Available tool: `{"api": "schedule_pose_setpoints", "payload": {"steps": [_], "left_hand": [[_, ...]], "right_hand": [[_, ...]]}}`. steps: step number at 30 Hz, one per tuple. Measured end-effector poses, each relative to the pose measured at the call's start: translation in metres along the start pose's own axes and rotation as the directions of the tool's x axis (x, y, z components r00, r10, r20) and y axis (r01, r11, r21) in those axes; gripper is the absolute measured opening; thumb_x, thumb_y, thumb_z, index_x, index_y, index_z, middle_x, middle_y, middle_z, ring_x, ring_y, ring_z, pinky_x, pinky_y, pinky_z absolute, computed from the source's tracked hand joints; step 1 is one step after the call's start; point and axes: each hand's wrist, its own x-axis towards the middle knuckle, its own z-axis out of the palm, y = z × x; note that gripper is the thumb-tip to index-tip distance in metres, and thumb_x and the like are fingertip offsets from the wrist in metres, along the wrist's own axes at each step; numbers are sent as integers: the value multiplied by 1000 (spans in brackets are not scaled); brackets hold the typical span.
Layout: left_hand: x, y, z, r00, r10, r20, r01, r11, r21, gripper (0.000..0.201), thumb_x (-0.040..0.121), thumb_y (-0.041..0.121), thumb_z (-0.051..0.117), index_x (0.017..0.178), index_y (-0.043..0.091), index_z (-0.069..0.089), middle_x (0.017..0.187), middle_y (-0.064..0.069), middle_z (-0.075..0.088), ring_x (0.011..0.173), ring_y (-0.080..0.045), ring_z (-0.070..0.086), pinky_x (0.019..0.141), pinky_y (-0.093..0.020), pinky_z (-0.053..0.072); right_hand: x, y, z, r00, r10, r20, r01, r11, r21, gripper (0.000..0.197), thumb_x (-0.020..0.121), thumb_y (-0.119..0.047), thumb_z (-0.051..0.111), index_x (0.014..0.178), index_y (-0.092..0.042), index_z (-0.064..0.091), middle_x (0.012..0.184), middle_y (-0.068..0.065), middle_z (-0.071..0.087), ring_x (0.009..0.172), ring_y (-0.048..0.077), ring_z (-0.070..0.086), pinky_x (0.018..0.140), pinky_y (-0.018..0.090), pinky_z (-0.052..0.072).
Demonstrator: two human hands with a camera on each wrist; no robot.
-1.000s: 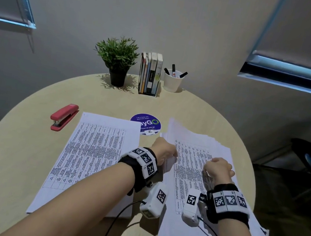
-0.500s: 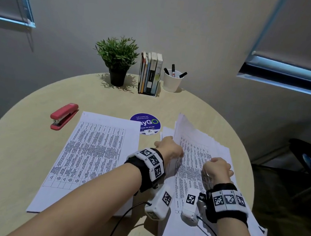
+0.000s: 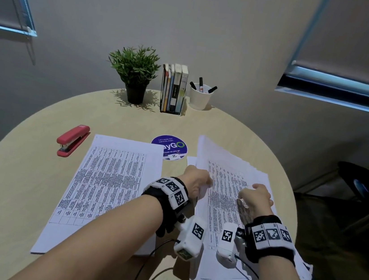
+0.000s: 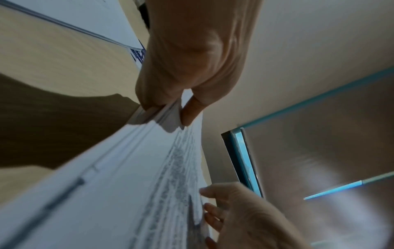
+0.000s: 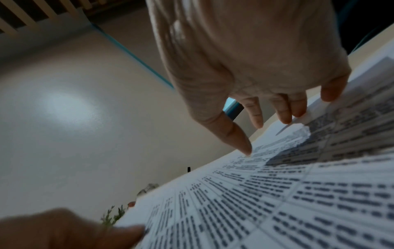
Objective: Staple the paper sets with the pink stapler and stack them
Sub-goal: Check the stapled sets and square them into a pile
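On the round table (image 3: 34,167), right of centre, lies a loose pile (image 3: 280,258) of printed sheets, its edges fanned and uneven. Left hand (image 3: 193,181) pinches the left edge of a thin set (image 3: 219,168) of sheets at the top of that pile; the left wrist view shows thumb on the printed face and fingers (image 4: 149,94) underneath, several sheet edges caught between them. That edge is raised off the pile, so the set tilts up on its left side, far corner highest. Right hand (image 3: 257,196) rests on the right part of the same set: in the right wrist view the thumb tip touches the printed face and the other fingers (image 5: 285,111) curl down onto the right edge; whether they hook under it cannot be told. A second set (image 3: 111,186) of printed sheets lies flat on the left half of the table, well apart from both hands. Pink stapler (image 3: 73,140) lies closed on the table just beyond the far-left corner of that flat set, untouched. Between the two paper areas, farther back, a round blue sticker (image 3: 169,146) sits on the tabletop. At the far edge stand a potted plant (image 3: 135,72), a row of books (image 3: 173,89) and a white cup (image 3: 199,97) holding markers.
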Motion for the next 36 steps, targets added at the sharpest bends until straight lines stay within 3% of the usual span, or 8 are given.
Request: {"api": "schedule_pose_setpoints", "payload": {"steps": [6,9,12,17,21,25,30,36], "left_hand": [[-10,4,-9,960,275,52,-274,961,-40,22,90,-12,45,103,4,53,79,-7,54,66,-13,48,54,-21,42],[-14,29,-28,923,355,148,-340,933,-119,22,89,-9,53,109,-1,56,98,-18,64,82,-25,61,73,-29,53],[-23,55,-45,877,451,169,-417,886,-203,27,89,0,60,115,-3,56,102,-18,67,77,-21,65,68,-30,56],[-57,106,-50,614,787,65,-773,616,-154,18,89,-5,58,106,-4,62,88,-10,65,79,-14,63,80,-32,53],[-76,132,-56,439,898,32,-891,440,-117,15,89,-7,58,84,7,63,80,-3,61,70,-1,60,69,-18,51],[-54,111,-70,545,837,47,-834,547,-80,19,83,-3,66,102,-5,62,96,-14,65,83,-13,63,73,-23,54],[-13,67,-78,716,696,59,-695,718,-36,35,86,1,65,121,2,61,109,-5,67,98,-11,64,89,-24,53],[-3,76,-91,774,587,-236,-633,727,-266,5,87,2,64,88,2,59,82,-12,63,75,-22,63,70,-34,54]], "right_hand": [[2,1,-23,983,45,-178,21,935,354,81,53,-24,67,129,-23,37,129,13,49,114,33,48,95,45,50],[-4,-12,-46,997,-38,-63,71,718,692,52,72,3,68,120,-9,51,106,16,65,83,17,63,57,16,54],[-18,-37,-76,954,-200,-223,299,673,677,27,80,11,63,103,-4,64,86,9,68,74,8,68,48,10,47],[-48,-86,-106,767,-406,-497,642,485,594,21,81,0,65,101,-6,61,85,1,64,73,6,63,71,27,52],[-71,-107,-112,646,-476,-597,757,295,583,24,91,3,58,101,-16,48,98,-7,59,80,-15,61,83,10,49],[-57,-94,-92,709,-515,-482,696,401,596,51,81,-6,68,127,-9,44,120,7,62,111,18,62,104,42,48],[-38,-64,-51,852,-469,-234,503,606,616,59,85,4,68,132,-17,39,129,1,55,123,20,54,95,24,49],[-28,-40,-19,997,-50,-59,77,592,802,93,75,-20,82,148,-8,26,143,10,44,128,26,41,110,44,34]]}}
